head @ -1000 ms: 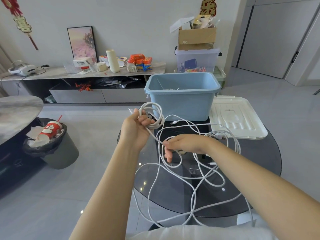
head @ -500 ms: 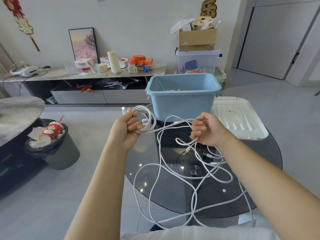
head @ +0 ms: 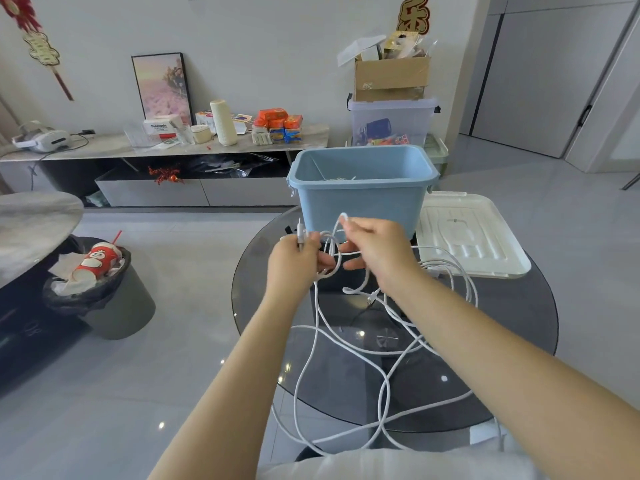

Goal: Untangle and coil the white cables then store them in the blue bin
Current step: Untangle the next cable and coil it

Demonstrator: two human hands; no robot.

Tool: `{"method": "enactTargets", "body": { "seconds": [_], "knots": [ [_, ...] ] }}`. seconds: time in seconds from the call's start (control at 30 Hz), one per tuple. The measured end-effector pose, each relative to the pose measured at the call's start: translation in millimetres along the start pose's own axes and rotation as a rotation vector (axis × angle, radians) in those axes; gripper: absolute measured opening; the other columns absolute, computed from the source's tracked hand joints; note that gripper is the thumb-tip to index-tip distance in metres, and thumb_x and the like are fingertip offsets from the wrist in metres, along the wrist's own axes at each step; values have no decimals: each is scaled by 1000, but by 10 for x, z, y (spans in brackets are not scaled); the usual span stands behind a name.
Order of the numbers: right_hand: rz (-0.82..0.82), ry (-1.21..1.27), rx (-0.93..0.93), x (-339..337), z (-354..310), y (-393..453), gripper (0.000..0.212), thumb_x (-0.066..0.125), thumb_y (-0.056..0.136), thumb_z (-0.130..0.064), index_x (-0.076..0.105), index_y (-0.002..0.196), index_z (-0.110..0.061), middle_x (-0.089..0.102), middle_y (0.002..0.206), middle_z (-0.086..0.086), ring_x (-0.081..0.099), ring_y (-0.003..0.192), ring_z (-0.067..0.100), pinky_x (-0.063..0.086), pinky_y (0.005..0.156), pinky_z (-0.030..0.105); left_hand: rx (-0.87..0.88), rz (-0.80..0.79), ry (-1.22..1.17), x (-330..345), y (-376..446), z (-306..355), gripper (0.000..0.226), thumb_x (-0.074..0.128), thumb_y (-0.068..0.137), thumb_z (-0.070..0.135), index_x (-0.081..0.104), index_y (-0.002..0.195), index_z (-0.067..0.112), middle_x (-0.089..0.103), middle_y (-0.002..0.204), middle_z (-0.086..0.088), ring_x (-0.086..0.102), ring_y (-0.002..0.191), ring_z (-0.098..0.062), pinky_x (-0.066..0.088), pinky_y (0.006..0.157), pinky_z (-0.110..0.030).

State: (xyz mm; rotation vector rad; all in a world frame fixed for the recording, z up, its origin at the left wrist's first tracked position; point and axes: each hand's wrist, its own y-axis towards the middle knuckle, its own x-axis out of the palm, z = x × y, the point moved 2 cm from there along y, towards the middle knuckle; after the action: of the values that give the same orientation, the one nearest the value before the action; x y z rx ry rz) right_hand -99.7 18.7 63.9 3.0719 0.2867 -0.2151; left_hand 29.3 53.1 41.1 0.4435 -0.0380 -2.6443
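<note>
Coiling underway mid-frame: left hand (head: 294,261) grips a small coil (head: 329,258), right hand (head: 377,247) pinches next loop; most white cables (head: 381,386) loose on counter (head: 519,327), blue bin (head: 363,199) w/ little inside.

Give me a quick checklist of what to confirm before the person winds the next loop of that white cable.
1. Left hand grips the small coil of white cable: ok.
2. Right hand pinches a raised loop of the cable: ok.
3. Loose cable free of tangles: not ok; strands cross on the round dark glass table.
4. Open blue plastic bin within reach, right behind the hands: ok.
5. White plastic lid off the bin, lying beside it: ok.
6. Room left inside the bin: cannot tell.
</note>
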Motion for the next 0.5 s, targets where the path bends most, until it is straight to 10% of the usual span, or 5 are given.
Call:
{"method": "enactTargets", "body": {
  "seconds": [0.13, 0.5],
  "knots": [
    [113, -323, -377, 93, 26, -136, 13, 68, 85, -17, 75, 95, -12, 60, 81, 0, 62, 65, 14, 55, 69, 34, -246, -66, -464, 92, -47, 28, 29, 47, 99, 21, 65, 82, 5, 70, 66, -5, 68, 63, -19, 56, 69, -32],
    [-78, -365, -508, 128, 203, -274, 10, 65, 88, -22, 65, 88, -12, 55, 58, -5, 49, 51, 8, 39, 54, 17, -508, -16, -1251, 43, 12, 28, 21, 31, 102, 8, 46, 94, 21, 45, 48, 3, 49, 39, -9, 49, 60, -27]
  ]
}}
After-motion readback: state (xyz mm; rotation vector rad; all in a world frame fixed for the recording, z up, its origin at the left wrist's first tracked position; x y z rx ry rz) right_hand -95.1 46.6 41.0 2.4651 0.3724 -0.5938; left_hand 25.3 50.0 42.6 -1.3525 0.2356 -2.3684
